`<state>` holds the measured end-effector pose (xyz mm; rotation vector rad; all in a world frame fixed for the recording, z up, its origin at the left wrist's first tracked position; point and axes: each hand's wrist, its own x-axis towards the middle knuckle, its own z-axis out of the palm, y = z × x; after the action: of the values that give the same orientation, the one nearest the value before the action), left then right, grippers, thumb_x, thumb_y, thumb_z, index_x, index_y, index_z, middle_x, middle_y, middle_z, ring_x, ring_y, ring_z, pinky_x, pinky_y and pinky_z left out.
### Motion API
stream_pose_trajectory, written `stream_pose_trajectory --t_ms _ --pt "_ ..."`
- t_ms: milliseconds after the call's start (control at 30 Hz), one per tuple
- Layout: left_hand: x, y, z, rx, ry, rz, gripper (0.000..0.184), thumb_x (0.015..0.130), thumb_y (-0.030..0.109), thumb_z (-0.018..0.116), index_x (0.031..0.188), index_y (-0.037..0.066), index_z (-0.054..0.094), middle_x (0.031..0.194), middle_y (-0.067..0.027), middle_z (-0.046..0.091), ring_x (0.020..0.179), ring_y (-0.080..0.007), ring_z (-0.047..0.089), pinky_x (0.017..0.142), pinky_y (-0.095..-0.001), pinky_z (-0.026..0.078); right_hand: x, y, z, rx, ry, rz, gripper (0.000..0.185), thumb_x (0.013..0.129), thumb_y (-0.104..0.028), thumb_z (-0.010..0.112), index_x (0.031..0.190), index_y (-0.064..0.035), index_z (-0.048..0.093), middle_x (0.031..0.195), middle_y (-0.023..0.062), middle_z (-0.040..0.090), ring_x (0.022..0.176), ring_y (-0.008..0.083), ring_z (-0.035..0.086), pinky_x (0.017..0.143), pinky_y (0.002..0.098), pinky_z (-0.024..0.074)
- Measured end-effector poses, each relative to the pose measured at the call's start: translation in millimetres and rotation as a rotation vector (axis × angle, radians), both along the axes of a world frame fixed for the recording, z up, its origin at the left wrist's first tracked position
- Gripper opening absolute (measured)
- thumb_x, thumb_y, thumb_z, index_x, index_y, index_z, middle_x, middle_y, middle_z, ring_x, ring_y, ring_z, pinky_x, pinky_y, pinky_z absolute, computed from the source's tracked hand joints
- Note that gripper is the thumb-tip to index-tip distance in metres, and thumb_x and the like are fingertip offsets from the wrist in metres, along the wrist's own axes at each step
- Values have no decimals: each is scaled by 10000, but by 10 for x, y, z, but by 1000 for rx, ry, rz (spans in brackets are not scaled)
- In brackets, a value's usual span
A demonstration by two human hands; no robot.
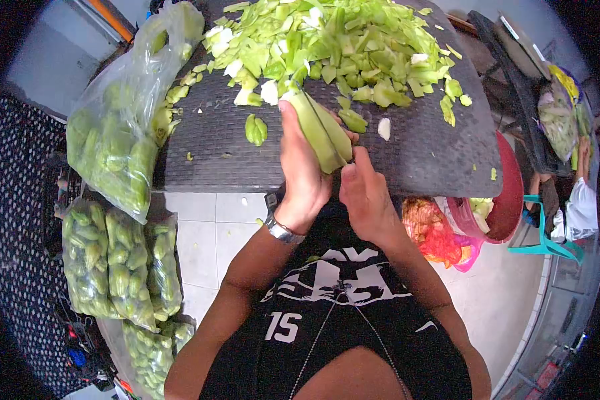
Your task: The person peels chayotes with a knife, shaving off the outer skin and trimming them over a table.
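Note:
A pale green, partly peeled chayote (317, 130) stands tilted over the near edge of the dark table, its cut faces showing a long dark groove. My left hand (301, 163) is closed round its left side, the thumb lying up along it. My right hand (367, 193) is curled at its lower right end, fingers bent; whatever they grip is hidden. Just beyond rises a big heap of green peelings and cut pieces (353, 53). Small green pieces lie close by, a ridged one (255, 130) on the left and another (353, 120) on the right.
The dark woven-pattern tabletop (220, 160) ends just before my body. A clear bag of chayotes (113, 140) hangs over its left edge; more filled bags (123, 260) are stacked below. At right are a red tub (507, 200), a red net bag (427, 233), a teal stool (547, 243) and another person (580, 207).

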<state>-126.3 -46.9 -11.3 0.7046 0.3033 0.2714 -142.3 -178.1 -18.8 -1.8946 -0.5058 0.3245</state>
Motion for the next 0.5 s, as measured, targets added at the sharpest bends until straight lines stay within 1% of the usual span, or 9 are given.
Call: stream_pose_trajectory --t_ms 100,200,300,400,433,467,500 --pt "-22 -16 -71 33 -81 -20 639 1054 652 288 1076 71 553 919 -86 608 816 -259 664 818 -439 574 11 -20 39 -27 43 3 573 1060 -512 422 1320 -2 402 885 348 653 937 575 608 730 599 469" --pt "2 6 -130 107 -94 -26 664 1055 652 289 1090 54 573 961 -103 641 849 -266 678 837 -419 562 40 -22 49 -69 102 -11 586 1053 -533 439 1281 6 429 814 313 645 827 535 654 691 557 488" --pt "128 176 -205 285 50 -50 711 1057 651 289 1144 21 607 1031 -121 675 911 -252 681 878 -390 541 190 -96 184 -61 224 -6 512 1077 -544 405 1099 -38 481 641 53 530 472 132 485 445 303 397" --pt "205 514 -309 429 68 25 629 1103 508 331 1259 -38 602 1121 -171 696 1030 -244 675 918 -374 523 412 -168 225 -169 368 31 487 1049 -538 500 1093 -53 497 660 26 528 426 98 437 397 277 366" --pt "145 570 -138 763 54 226 545 1093 438 410 1267 -43 596 1141 -178 692 1064 -257 664 942 -385 510 483 -218 161 -219 298 50 469 1024 -503 579 1073 -43 499 687 74 564 461 125 490 429 314 385" --pt "81 629 31 1091 39 435 470 1083 368 488 1276 -49 590 1161 -184 688 1097 -269 653 966 -395 497 511 -246 94 -257 136 47 457 1018 -483 595 1057 -37 501 688 93 573 479 141 510 448 335 396" --pt "132 756 4 1297 -50 585 430 995 246 645 1304 -45 579 1227 -210 658 1140 -301 633 1007 -420 472 541 -261 33 -294 -27 45 446 1012 -463 612 1041 -32 502 688 112 581 497 157 530 468 356 407"
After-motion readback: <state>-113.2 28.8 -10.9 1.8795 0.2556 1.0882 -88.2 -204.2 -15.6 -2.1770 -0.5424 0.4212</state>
